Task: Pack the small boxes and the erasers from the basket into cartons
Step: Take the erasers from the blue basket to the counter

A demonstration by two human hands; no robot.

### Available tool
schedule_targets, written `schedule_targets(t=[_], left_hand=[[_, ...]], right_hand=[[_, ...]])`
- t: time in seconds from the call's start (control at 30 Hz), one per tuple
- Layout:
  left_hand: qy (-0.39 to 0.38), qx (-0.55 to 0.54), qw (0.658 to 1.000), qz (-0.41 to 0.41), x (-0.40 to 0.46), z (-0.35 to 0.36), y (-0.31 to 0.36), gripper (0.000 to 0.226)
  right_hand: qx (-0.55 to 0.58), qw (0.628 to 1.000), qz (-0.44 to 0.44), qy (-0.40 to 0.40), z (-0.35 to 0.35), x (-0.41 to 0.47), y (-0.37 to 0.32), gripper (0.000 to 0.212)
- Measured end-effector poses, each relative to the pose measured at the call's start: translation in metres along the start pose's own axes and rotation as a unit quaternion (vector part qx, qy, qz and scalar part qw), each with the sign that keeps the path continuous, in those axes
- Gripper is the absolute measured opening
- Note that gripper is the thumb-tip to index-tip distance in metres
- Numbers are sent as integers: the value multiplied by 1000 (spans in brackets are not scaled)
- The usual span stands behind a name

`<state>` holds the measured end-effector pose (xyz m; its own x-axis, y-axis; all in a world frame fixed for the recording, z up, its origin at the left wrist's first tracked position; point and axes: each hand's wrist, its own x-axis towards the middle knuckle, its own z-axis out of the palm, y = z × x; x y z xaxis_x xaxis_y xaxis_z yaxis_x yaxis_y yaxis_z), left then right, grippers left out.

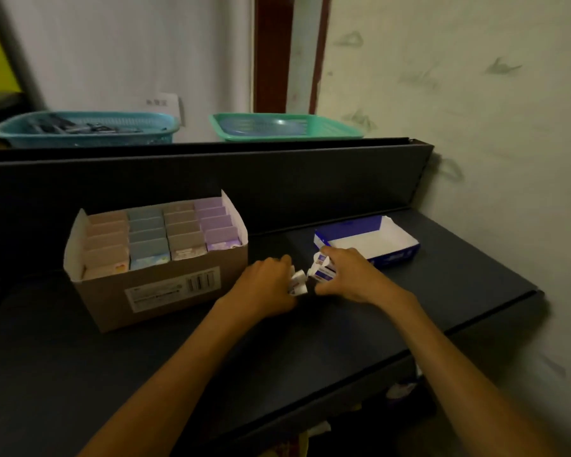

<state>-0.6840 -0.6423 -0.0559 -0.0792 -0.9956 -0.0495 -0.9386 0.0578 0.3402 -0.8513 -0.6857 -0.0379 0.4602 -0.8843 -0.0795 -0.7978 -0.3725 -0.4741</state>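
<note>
Two hands, left hand (pixel 267 285) and right hand (pixel 350 275), each clutching erasers (pixel 322 270); two cartons (pixel 159 285) behind.

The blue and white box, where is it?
In the head view, the blue and white box lies open on the right of the dark shelf, just behind the right hand, right of the brown carton.

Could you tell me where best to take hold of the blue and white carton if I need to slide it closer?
Grip the near long wall of the blue and white carton from above, thumb inside, fingers outside. It lies open-topped and looks empty, so the rim is free; the right hand already sits beside that wall.
</note>
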Motion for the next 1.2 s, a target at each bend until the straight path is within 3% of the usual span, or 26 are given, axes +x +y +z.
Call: schedule_targets(t=[0.3, 0.5, 0.73, 0.93, 1.2], left_hand=[[-7, 46, 989, -142, -1, -9, -1, 63], [9, 38, 983, -182, 5, -16, 6, 67], [30, 106, 979, -170, 3, -16, 16, 80], [94, 142, 974, -148, -15, -23, 35, 81], [144, 191, 958, -159, -57, -37, 51, 78]], right_hand=[[-128, 978, -131, -100, -2, 54, -3, 57], [-122, 972, -169, -112, -6, 68, -1, 54], [-142, 965, -208, -77, -21, 66, 6, 67], [-143, 963, -229, -6, -35, 48, 9, 65], [-146, 953, -263, 32, -42, 8, -11, 64]])
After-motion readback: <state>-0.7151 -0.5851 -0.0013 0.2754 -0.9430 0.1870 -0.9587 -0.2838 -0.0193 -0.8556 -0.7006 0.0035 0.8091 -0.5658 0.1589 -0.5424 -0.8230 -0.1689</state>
